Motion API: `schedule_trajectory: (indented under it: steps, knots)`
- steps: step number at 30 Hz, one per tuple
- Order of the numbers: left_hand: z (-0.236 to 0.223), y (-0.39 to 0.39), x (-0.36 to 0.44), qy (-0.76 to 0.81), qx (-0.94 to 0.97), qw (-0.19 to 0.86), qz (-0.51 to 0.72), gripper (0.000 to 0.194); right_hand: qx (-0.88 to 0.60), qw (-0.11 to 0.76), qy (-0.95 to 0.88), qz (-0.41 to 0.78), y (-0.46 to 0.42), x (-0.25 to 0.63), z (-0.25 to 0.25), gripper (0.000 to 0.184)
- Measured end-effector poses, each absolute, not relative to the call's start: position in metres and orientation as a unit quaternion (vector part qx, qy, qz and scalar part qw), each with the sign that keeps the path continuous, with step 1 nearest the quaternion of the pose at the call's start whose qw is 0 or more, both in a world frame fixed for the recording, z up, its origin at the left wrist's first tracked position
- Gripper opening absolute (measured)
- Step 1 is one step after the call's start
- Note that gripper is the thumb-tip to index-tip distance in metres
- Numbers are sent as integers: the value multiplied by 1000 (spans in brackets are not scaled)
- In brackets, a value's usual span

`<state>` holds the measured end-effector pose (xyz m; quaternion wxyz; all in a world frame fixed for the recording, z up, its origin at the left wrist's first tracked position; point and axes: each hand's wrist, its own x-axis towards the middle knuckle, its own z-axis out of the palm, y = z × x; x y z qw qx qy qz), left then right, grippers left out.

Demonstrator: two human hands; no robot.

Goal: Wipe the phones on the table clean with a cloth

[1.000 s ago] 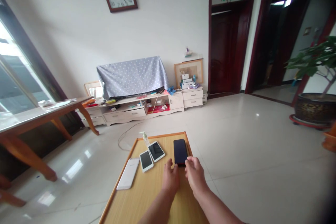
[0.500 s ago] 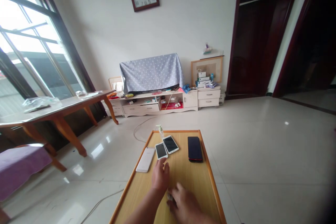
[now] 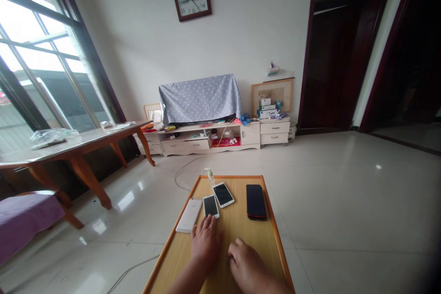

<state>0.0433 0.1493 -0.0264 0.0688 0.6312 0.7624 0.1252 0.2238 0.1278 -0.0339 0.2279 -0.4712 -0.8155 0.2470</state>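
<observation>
On the small wooden table (image 3: 241,234), my left hand (image 3: 206,241) lies palm down with its fingers stretched forward. Its fingertips reach the lower edge of a white phone with a dark screen (image 3: 211,206). A larger white phone (image 3: 223,194) lies just behind that one, turned at an angle. To the left rests a pale phone (image 3: 189,215), back side up. My right hand (image 3: 248,262) is closed, fingers curled, near the middle of the table; whatever it may hold is hidden. A dark blue phone case (image 3: 256,201) with a red edge lies by the right rim.
A clear pump bottle (image 3: 211,177) stands at the table's far left corner. Beyond is a low white cabinet (image 3: 251,134) with a cloth-covered object (image 3: 200,98) on it. A long table (image 3: 99,140) is at the left. A cable (image 3: 132,264) runs over the tiled floor.
My left hand has flattened and shifted slightly left, below the small phone. My right hand has moved a little right and curled tighter; the small pale object by its fingers no longer shows.
</observation>
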Motion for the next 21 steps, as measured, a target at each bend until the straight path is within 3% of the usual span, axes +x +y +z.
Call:
schedule_trajectory:
  steps: [6,15,21]
  knots:
    - [-29,109,36,733,668,4,127,51,-480,240,-808,243,127,227,-38,20]
    - [-30,75,26,724,667,13,176,34,-480,261,-801,245,122,231,-41,21]
    - [-29,79,30,793,586,23,164,60,-486,261,-801,233,124,229,-43,20]
